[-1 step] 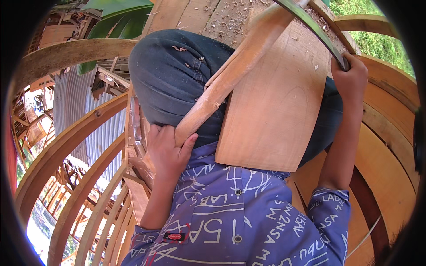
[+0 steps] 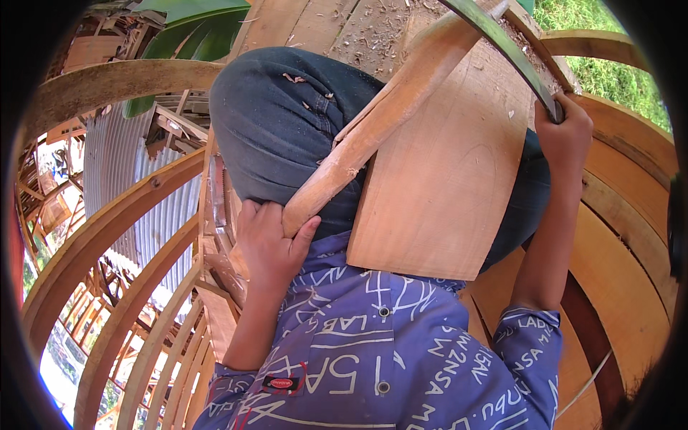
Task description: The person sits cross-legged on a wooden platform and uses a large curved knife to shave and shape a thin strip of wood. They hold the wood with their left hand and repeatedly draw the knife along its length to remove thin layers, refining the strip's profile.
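My left hand (image 2: 271, 240) is wrapped round the near end of a long, crooked wooden piece (image 2: 383, 129), pale and shaved, with a split along one side. The wood slants from my left knee up across a broad flat board (image 2: 444, 179), which lies in my lap. My right hand (image 2: 565, 127) is closed on the near end of a long, slightly curved metal blade (image 2: 505, 50). At the far right the blade crosses over the wood's upper end. Its far end leaves the picture at the top, so its whole shape and any handle there stay hidden.
Wood shavings (image 2: 383, 32) litter the planks (image 2: 308, 29) ahead of me. Curved timber ribs (image 2: 107, 244) rise at my left, and side planking (image 2: 631, 208) bends round at my right. Beyond the ribs are corrugated sheets (image 2: 118, 172) and a large green leaf (image 2: 193, 39).
The blade and my right hand have shifted very slightly nearer to me. My left hand keeps its hold on the wooden piece.
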Demonstrator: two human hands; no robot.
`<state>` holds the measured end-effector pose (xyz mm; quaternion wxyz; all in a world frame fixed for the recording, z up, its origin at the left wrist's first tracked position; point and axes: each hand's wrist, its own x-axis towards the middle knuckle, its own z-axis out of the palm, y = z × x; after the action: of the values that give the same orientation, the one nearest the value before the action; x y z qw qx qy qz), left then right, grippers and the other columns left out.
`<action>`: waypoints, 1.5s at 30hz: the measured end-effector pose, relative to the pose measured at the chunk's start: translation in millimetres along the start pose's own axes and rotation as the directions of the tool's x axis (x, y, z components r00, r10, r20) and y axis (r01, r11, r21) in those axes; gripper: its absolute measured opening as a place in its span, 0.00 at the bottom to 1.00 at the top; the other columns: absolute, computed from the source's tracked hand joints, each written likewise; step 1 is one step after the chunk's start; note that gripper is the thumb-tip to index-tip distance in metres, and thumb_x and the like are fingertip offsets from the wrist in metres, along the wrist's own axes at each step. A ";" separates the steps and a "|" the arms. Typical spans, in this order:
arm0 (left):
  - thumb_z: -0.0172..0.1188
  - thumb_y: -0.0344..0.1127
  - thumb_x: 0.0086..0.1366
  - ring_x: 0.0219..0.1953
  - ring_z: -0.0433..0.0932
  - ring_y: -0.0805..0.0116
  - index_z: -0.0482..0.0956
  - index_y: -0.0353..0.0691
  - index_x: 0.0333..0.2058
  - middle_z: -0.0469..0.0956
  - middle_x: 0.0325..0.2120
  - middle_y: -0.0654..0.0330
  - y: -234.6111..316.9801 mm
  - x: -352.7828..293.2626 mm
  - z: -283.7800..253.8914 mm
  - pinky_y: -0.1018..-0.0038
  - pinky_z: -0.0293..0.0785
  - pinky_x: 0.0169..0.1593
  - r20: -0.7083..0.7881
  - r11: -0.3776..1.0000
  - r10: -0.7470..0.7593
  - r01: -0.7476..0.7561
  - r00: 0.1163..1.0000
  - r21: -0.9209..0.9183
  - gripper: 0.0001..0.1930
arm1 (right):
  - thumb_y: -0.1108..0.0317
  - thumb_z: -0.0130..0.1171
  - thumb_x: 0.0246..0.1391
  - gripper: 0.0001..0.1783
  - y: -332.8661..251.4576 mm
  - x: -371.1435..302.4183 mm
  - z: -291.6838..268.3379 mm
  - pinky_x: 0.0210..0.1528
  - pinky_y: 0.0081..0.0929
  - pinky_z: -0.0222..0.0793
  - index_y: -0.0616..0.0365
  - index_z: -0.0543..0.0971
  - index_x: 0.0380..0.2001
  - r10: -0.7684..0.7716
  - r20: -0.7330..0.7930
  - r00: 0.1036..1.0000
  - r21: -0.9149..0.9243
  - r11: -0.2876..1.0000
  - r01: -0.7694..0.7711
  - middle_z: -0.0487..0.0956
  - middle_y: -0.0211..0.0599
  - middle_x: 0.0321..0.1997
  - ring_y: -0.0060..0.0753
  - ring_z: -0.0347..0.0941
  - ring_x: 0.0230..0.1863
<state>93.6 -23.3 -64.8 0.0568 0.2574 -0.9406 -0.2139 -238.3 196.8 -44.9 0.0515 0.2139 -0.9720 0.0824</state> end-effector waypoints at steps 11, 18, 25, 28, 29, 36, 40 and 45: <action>0.60 0.59 0.53 0.27 0.63 0.52 0.68 0.33 0.20 0.65 0.19 0.50 -9.7 1.1 -2.8 0.60 0.61 0.30 0.042 0.994 -0.058 0.062 0.997 -0.089 0.28 | 0.62 0.61 0.41 0.08 -54.4 -5.3 -5.3 0.28 0.37 0.68 0.54 0.77 0.19 -0.269 0.006 0.963 -0.054 0.962 0.269 0.75 0.38 0.18 0.45 0.72 0.22; 0.61 0.57 0.53 0.26 0.63 0.53 0.66 0.34 0.19 0.64 0.18 0.51 -5.1 4.9 -0.8 0.60 0.60 0.30 0.056 0.996 -0.058 0.062 0.997 -0.070 0.28 | 0.62 0.60 0.42 0.09 -10.2 9.7 10.4 0.31 0.36 0.70 0.54 0.81 0.24 0.037 0.049 0.998 0.015 0.999 -0.038 0.77 0.40 0.19 0.46 0.75 0.24; 0.61 0.57 0.53 0.26 0.63 0.52 0.67 0.34 0.19 0.64 0.18 0.51 -13.9 2.1 -1.9 0.60 0.60 0.30 0.065 0.997 -0.018 0.022 0.998 -0.071 0.28 | 0.66 0.61 0.36 0.07 -71.2 -16.1 -5.9 0.28 0.32 0.69 0.53 0.80 0.23 -0.273 0.072 0.959 0.035 0.962 0.272 0.77 0.39 0.21 0.43 0.75 0.25; 0.62 0.57 0.52 0.26 0.64 0.51 0.67 0.35 0.18 0.64 0.17 0.51 -11.8 2.1 -2.2 0.60 0.60 0.29 0.090 0.997 -0.063 0.067 0.994 -0.043 0.27 | 0.65 0.61 0.37 0.07 -60.9 -1.7 -4.9 0.31 0.33 0.70 0.50 0.81 0.24 -0.248 0.075 0.966 -0.070 0.965 0.254 0.78 0.38 0.22 0.42 0.76 0.27; 0.62 0.57 0.52 0.26 0.64 0.51 0.66 0.35 0.18 0.64 0.17 0.51 -8.9 3.0 -2.3 0.60 0.60 0.29 0.071 0.997 -0.046 0.050 0.996 -0.055 0.27 | 0.64 0.61 0.38 0.07 -44.2 7.8 1.2 0.31 0.33 0.71 0.51 0.81 0.25 -0.164 0.045 0.985 -0.130 0.977 0.169 0.78 0.39 0.22 0.43 0.76 0.27; 0.61 0.58 0.52 0.25 0.63 0.53 0.65 0.36 0.17 0.63 0.16 0.52 -8.1 6.8 -3.6 0.60 0.60 0.27 0.064 0.998 -0.043 0.045 0.997 -0.041 0.28 | 0.61 0.59 0.44 0.10 -33.7 6.4 9.3 0.34 0.37 0.71 0.54 0.80 0.26 0.080 0.079 0.994 -0.031 0.997 -0.077 0.78 0.40 0.24 0.47 0.76 0.30; 0.60 0.58 0.53 0.25 0.63 0.54 0.64 0.35 0.16 0.63 0.16 0.52 -10.7 6.4 1.9 0.61 0.60 0.28 0.033 0.996 -0.017 0.020 0.999 -0.091 0.29 | 0.63 0.60 0.41 0.08 -65.7 -11.8 -2.0 0.33 0.38 0.71 0.53 0.80 0.26 -0.198 0.074 0.977 -0.020 0.980 0.200 0.79 0.41 0.25 0.45 0.76 0.30; 0.61 0.57 0.52 0.25 0.63 0.54 0.65 0.36 0.16 0.64 0.16 0.52 -8.9 5.6 -1.2 0.61 0.60 0.28 0.074 0.997 -0.029 0.034 0.997 -0.062 0.28 | 0.63 0.59 0.40 0.09 -48.0 2.5 -1.0 0.34 0.38 0.71 0.51 0.81 0.27 -0.131 0.073 0.989 -0.146 0.979 0.140 0.79 0.41 0.25 0.48 0.76 0.31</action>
<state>93.2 -33.5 -67.6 0.0274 0.2624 -0.9306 -0.2537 -220.0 153.0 -36.9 0.0426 0.2777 -0.9597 -0.0016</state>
